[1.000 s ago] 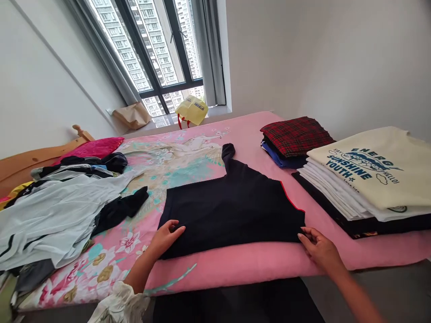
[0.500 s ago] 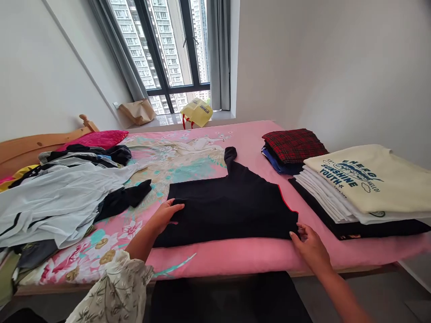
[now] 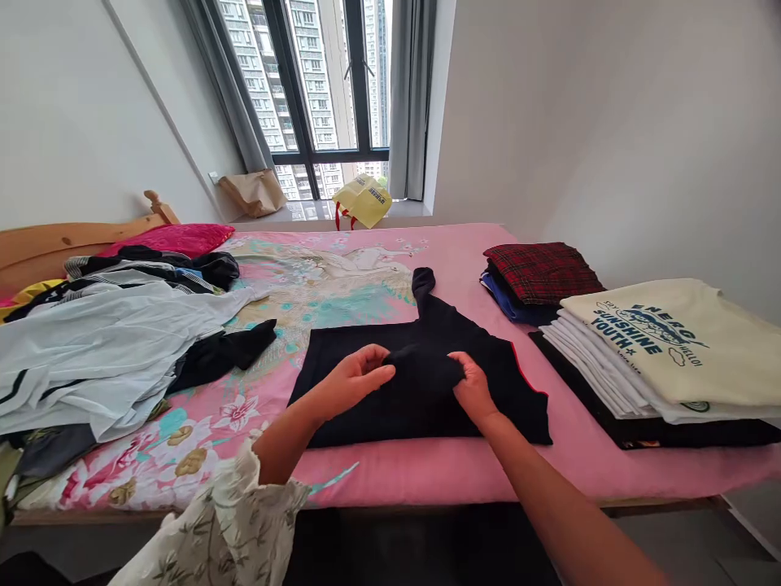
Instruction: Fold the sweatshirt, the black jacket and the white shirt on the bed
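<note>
A black long-sleeved top (image 3: 359, 415) with a red neckline edge lies folded lengthwise on the bed. One of its sleeves (image 3: 424, 285) sticks out toward the window. My left hand (image 3: 357, 378) is over the middle of the top, thumb and fingers pinching a fold of the black cloth. To its right, my right hand (image 3: 473, 387) also pinches the cloth. Between both hands a piece of the fabric is stretched and slightly raised. Black on black, I cannot tell exactly which part of the top this is.
On the left lies a loose heap of clothes with a white shirt (image 3: 115, 350) uppermost. Folded piles stand at the right, topped by a cream T-shirt (image 3: 677, 342) and a red plaid garment (image 3: 543, 273). A yellow bag (image 3: 363, 202) and paper bag (image 3: 253, 194) are by the window.
Both hands have left the ends of the top and come together over its middle. They now hold cloth up between them. The view has shifted slightly.
</note>
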A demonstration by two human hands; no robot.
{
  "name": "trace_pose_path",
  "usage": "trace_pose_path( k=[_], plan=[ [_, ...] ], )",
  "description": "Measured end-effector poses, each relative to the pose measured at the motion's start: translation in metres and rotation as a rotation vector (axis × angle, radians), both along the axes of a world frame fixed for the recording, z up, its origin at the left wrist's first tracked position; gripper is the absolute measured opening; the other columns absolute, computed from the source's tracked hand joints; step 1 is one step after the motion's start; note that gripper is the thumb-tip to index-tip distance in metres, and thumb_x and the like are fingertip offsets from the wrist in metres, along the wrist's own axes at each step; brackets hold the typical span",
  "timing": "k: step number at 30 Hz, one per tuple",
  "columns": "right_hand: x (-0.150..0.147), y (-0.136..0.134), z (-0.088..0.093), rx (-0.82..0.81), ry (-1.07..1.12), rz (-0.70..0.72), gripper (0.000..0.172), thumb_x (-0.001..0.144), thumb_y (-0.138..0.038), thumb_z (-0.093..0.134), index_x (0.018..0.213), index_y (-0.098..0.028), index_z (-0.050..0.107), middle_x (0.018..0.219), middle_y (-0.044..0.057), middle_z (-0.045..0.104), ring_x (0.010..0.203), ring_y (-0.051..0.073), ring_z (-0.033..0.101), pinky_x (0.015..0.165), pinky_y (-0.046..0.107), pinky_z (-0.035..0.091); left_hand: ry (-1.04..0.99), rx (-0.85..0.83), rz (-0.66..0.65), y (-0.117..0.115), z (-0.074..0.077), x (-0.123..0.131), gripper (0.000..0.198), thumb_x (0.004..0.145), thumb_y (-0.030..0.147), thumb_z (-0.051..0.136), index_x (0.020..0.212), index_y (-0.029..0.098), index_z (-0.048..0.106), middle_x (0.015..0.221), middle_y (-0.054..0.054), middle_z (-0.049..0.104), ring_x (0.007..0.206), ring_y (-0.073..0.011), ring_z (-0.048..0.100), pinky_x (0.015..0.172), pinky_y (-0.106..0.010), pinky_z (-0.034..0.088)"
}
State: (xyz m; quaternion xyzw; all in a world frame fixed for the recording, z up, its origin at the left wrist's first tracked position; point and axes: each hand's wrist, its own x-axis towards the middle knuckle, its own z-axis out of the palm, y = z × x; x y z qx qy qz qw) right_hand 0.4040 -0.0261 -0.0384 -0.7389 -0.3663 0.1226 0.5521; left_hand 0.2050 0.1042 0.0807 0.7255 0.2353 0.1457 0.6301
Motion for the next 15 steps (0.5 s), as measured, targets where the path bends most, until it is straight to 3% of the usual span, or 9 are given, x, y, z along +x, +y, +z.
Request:
trace_pose_path(
  k=[2, 5, 8, 11, 15],
  plan=[
    [0.024, -0.001, 0.004, 0.152, 0.261, -0.084, 0.041, 0.075, -0.044, 0.054, 0.107, -0.019, 0.055, 0.092, 0.004, 0.065, 0.085, 0.021, 0.060, 0.079, 0.036, 0.048, 0.107, 0.175, 0.117, 0.025, -0.030, -0.030, 0.028, 0.063, 0.036, 0.072, 0.088, 0.024, 0.067, 0.094, -0.004, 0.067, 0.091, -0.0221, 0.059, 0.080, -0.027, 0.045],
    [0.055, -0.011, 0.017, 0.296, 0.423, -0.132, 0.051, 0.071, -0.051, 0.057, 0.111, -0.019, 0.054, 0.091, 0.004, 0.066, 0.081, 0.020, 0.060, 0.072, 0.031, 0.050, 0.335, 0.385, 0.267, 0.072, -0.085, -0.082, 0.031, 0.056, 0.036, 0.074, 0.085, 0.026, 0.069, 0.097, -0.005, 0.068, 0.099, -0.0287, 0.057, 0.091, -0.034, 0.040],
    [0.073, -0.023, 0.031, 0.197, 0.444, 0.001, 0.046, 0.071, -0.052, 0.057, 0.103, -0.019, 0.060, 0.087, 0.005, 0.067, 0.081, 0.020, 0.061, 0.071, 0.032, 0.050, 0.515, 0.597, 0.197, 0.107, -0.127, -0.117, 0.031, 0.063, 0.037, 0.066, 0.092, 0.026, 0.068, 0.106, -0.007, 0.066, 0.104, -0.0306, 0.055, 0.095, -0.039, 0.036],
    [0.077, -0.032, 0.036, -0.078, 0.506, 0.176, 0.036, 0.067, -0.044, 0.063, 0.093, -0.019, 0.065, 0.083, 0.004, 0.068, 0.079, 0.020, 0.062, 0.073, 0.035, 0.050, 0.624, 0.778, 0.105, 0.121, -0.142, -0.130, 0.031, 0.069, 0.034, 0.057, 0.098, 0.026, 0.066, 0.104, -0.008, 0.065, 0.102, -0.0298, 0.056, 0.093, -0.040, 0.036],
    [0.069, -0.039, 0.018, -0.455, 0.456, 0.308, 0.017, 0.056, -0.028, 0.068, 0.070, -0.019, 0.067, 0.065, 0.001, 0.065, 0.063, 0.020, 0.060, 0.062, 0.034, 0.049, 0.598, 0.748, 0.136, 0.118, -0.136, -0.130, 0.025, 0.065, 0.033, 0.060, 0.087, 0.024, 0.066, 0.089, -0.004, 0.066, 0.084, -0.0242, 0.059, 0.081, -0.032, 0.040]
  ],
)
